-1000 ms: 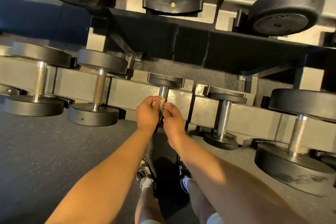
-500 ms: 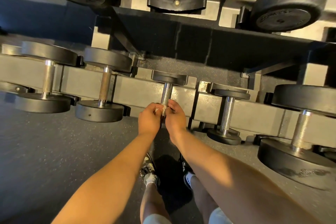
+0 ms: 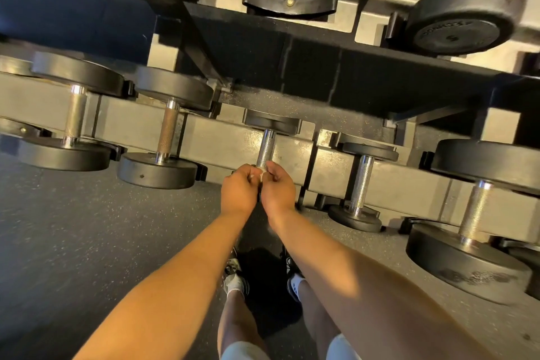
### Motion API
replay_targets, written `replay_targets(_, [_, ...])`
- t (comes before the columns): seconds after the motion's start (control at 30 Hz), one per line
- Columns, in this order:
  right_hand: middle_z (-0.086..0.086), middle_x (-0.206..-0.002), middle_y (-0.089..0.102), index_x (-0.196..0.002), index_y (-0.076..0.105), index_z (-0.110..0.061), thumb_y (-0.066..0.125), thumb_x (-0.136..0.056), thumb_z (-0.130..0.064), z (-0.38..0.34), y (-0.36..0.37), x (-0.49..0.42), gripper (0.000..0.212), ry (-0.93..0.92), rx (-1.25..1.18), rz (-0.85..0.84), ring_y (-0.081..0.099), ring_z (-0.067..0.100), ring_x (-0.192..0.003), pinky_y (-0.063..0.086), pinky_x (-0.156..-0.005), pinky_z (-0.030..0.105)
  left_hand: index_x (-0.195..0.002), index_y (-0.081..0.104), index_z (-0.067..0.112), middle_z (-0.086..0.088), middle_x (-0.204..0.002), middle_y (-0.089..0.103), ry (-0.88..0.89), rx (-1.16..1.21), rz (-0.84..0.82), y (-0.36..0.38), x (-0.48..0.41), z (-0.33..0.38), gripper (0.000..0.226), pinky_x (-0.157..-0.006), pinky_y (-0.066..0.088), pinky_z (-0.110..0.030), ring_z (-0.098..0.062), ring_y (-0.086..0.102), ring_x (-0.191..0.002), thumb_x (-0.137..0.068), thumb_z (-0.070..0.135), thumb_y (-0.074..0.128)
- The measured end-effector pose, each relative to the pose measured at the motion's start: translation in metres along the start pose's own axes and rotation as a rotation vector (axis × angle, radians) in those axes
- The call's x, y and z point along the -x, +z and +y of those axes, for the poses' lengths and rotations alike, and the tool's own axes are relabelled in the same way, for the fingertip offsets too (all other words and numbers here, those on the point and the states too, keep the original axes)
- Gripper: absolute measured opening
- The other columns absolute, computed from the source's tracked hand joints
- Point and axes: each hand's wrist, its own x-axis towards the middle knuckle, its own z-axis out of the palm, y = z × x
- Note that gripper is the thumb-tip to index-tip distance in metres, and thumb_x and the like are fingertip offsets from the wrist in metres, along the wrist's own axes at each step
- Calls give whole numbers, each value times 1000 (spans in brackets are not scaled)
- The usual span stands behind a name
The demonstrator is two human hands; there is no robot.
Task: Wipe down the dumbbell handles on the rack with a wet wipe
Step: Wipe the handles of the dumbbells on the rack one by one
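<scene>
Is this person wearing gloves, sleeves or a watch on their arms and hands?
No. Both the left hand and right hand are bare, without gloves, and no ring shows. The forearms are bare too: no sleeves, watch or wristband in view.

White, just a scrap of it: that's the wet wipe (image 3: 261, 175) at the near end of the centre handle (image 3: 266, 150). The handle itself is bright silver, with a fine cross-hatched knurl. Its far disc (image 3: 271, 123) is matt black. The next handle to its left (image 3: 167, 133) is rusty brown! The right neighbour (image 3: 361, 184) is silver with the same knurled pattern. The rack rail (image 3: 228, 140) behind it is dull grey-beige. The floor (image 3: 87, 228) below it is charcoal, flecked with pale specks. Far up to its left, a deep blue pad (image 3: 73, 17). Below it, white socks (image 3: 233, 285).
</scene>
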Motion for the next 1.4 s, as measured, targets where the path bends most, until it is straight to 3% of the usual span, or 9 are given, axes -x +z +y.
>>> replay_targets(0.23, [0,-84,60,-78,54,-26,54,-95,-14,-21,-10,-8,21,188,-283,-12,56,14,-79,45,-71,27,-109,63,33,7,-87,69,108,207,-17,1,5,24,22,-61,48,-16,-7,64,-75,-104,15,50])
replay_targets(0.4, [2,-91,71,-90,69,-18,63,-92,-4,-27,-13,-28,15,-67,-144,169,65,21,-86,56,-81,35,-139,51,28,5,-120,57,98,251,24,1,-5,11,35,-88,45,-12,7,53,-102,-105,19,48])
replay_targets(0.47, [0,-101,71,-93,72,-23,66,-93,-7,-31,-8,-38,17,-167,-85,205,66,16,-93,55,-85,28,-139,53,28,4,-120,62,112,223,30,9,-6,2,37,-98,51,-32,-7,57,-108,-105,15,46])
replay_targets(0.63, [-2,-110,71,-97,77,-28,71,-92,-13,-12,7,-42,17,-163,-46,113,66,13,-103,55,-96,31,-135,58,34,3,-111,70,53,158,106,26,-7,-7,37,-90,54,-48,-21,63,-102,-105,19,41])
replay_targets(0.77, [-2,-114,64,-111,76,-16,67,-94,-9,15,-8,-31,21,-246,184,90,61,9,-101,43,-85,4,-140,55,35,3,-117,67,92,172,29,20,-9,-22,38,-96,53,-47,-19,60,-107,-107,24,40])
replay_targets(0.93, [-10,-108,58,-116,70,-7,56,-98,-6,-22,0,-54,22,-609,496,193,50,2,-100,35,-82,-3,-143,54,34,3,-132,64,85,151,46,22,-8,-17,41,-105,47,-46,-19,54,-121,-107,41,34])
replay_targets(1.03, [-8,-76,63,-99,64,0,59,-93,8,-23,4,-49,11,-496,286,240,58,7,-81,49,-70,8,-143,54,36,4,-135,63,61,154,38,21,-8,-15,39,-107,45,-45,-18,51,-124,-109,36,35])
replay_targets(1.23, [0,-107,58,-110,74,-4,63,-95,-3,4,0,-39,18,-514,424,148,56,-2,-89,39,-80,-1,-137,51,49,8,-130,65,50,166,30,21,-9,-16,45,-102,50,-49,-20,57,-119,-100,57,26])
replay_targets(1.4, [-17,-94,49,-101,66,-23,53,-99,-6,-32,8,-54,22,-549,329,147,46,-6,-82,37,-83,4,-139,51,46,2,-129,62,5,221,22,21,-9,-15,36,-104,48,-47,-20,54,-121,-108,43,32])
